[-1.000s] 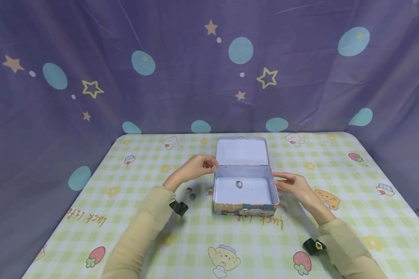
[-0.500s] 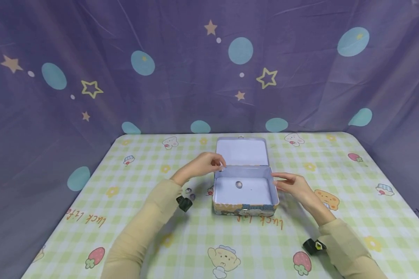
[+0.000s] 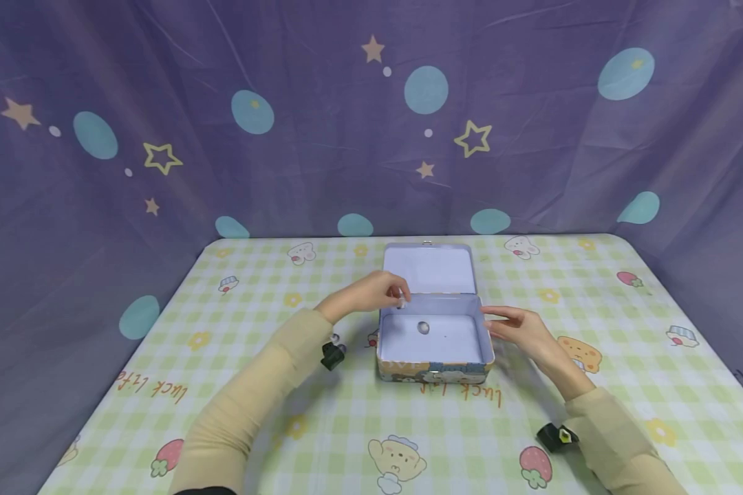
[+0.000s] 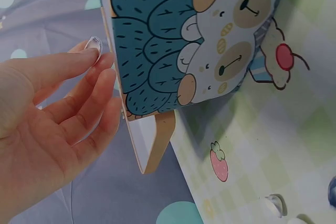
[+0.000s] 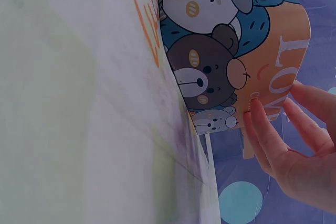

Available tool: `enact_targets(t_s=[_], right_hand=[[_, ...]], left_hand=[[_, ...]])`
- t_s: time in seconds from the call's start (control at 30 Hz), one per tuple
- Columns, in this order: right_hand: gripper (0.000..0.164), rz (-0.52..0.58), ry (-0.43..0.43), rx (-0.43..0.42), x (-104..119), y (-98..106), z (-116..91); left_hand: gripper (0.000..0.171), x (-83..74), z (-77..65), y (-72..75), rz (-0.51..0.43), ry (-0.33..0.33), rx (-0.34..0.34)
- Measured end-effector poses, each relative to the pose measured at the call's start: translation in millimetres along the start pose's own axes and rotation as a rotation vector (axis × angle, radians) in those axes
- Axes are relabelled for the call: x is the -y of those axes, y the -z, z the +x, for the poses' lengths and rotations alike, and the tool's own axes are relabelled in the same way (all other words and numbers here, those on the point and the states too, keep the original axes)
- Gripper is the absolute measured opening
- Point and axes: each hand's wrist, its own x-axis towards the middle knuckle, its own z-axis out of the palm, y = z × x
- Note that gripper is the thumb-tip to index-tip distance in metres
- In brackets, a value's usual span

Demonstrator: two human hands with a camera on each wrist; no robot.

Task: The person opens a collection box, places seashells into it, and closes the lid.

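Note:
An open tin box (image 3: 436, 372) with a bear print stands on the table, its hinged lid (image 3: 429, 269) tipped back. My left hand (image 3: 374, 291) is over the box's back left corner, pinching a small clear glass pebble (image 4: 94, 49) between thumb and fingertips. Another glass pebble (image 3: 424, 328) lies on the tin's white floor. Left of the tin lie more pebbles (image 4: 274, 205), partly hidden behind my left wrist in the head view. My right hand (image 3: 520, 331) touches the tin's right wall with extended fingertips (image 5: 255, 103).
A green-and-white checked tablecloth (image 3: 322, 440) with cartoon prints covers the table. Behind and to the sides hangs a purple curtain (image 3: 322, 179). Black wrist cameras (image 3: 333, 356) sit under both forearms.
My left hand has moved right with the pebble, from beside the tin's left rim to over its back left corner. My right hand and the tin have stayed in place.

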Motion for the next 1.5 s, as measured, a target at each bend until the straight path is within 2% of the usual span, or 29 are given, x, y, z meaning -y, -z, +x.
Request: enact_targets(t_s=[0.23, 0.6, 0.97, 1.17, 1.33, 1.5], right_hand=[[0.051, 0.008, -0.003, 0.001, 0, 0, -1], [0.051, 0.013, -0.008, -0.003, 2, -1, -1], [0.05, 0.015, 0.0, -0.005, 2, -1, -1], [0.05, 0.027, 0.005, -0.002, 2, -1, -1], [0.051, 0.02, 0.005, -0.004, 2, -1, -1], [0.051, 0.012, 0.009, -0.003, 1, -1, 0]], left_hand=[[0.013, -2.2, 1.7, -2.8, 0.033, -0.015, 0.029], [0.014, -8.0, 5.7, -7.0, 0.14, 0.043, 0.045], [0.017, -9.8, 9.1, -10.0, 0.114, -0.007, 0.076], [0.018, -7.7, 4.4, -9.5, 0.09, -0.008, 0.017], [0.017, -7.0, -8.5, -8.4, 0.043, 0.0, -0.057], [0.018, -10.4, -23.6, -5.5, -0.029, -0.04, -0.132]])
